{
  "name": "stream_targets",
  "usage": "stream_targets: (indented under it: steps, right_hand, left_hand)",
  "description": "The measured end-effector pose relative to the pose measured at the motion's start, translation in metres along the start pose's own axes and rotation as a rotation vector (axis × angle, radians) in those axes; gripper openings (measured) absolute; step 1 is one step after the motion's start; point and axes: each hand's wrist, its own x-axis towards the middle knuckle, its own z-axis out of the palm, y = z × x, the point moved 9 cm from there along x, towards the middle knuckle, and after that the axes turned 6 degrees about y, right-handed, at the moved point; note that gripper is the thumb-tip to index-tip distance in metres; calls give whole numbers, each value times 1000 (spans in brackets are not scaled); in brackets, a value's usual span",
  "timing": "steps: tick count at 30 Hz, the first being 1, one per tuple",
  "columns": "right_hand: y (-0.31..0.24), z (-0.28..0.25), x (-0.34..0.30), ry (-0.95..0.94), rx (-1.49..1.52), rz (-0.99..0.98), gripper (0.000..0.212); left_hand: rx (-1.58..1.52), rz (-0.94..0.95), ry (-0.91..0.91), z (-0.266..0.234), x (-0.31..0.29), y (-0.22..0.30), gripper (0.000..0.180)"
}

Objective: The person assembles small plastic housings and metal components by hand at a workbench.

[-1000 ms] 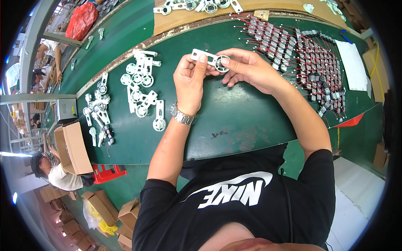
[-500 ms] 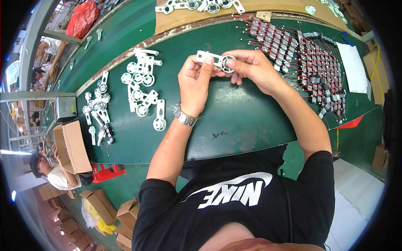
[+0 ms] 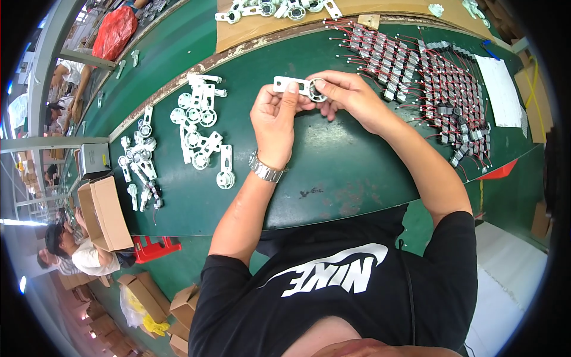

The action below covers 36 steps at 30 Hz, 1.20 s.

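Between both hands, over the green table (image 3: 333, 172), is a white plastic housing (image 3: 285, 83) with a flat handle and a round ring end. My left hand (image 3: 275, 116) pinches its handle, thumb on top. The fingers of my right hand (image 3: 351, 98) close on the ring, the thumb pressed at its rim. What lies under the ring is hidden by the fingers. Left of my left hand lie several similar white housings (image 3: 193, 116), with one housing (image 3: 225, 169) nearest my wrist. A further cluster of white parts (image 3: 140, 156) sits farther left, some with dark pieces.
At the right are rows of small grey motors (image 3: 452, 89) with red wires, beside a white sheet (image 3: 499, 92). More white housings (image 3: 279, 8) rest on cardboard (image 3: 250, 33) at the back. An open carton (image 3: 104, 211) stands at the left edge, with other people beyond.
The view has shifted slightly. Both hands keep their hold on the housing, with only small movement of the right fingers at the ring. A second person shows at the far left.
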Motion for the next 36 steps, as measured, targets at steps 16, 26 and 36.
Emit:
stream_targets:
  steps: [16,26,36]
  right_hand:
    - [-29,-2,-5,107,-280,-358,24]
    - [-25,-23,2,171,-224,-32,28]
    - [-64,-82,84,94,-207,65,42]
  left_hand:
    - [0,127,-63,11,-7,16,12]
    - [1270,710,378,-39,6,93,29]
    - [1859,142,475,-109,28,89,34]
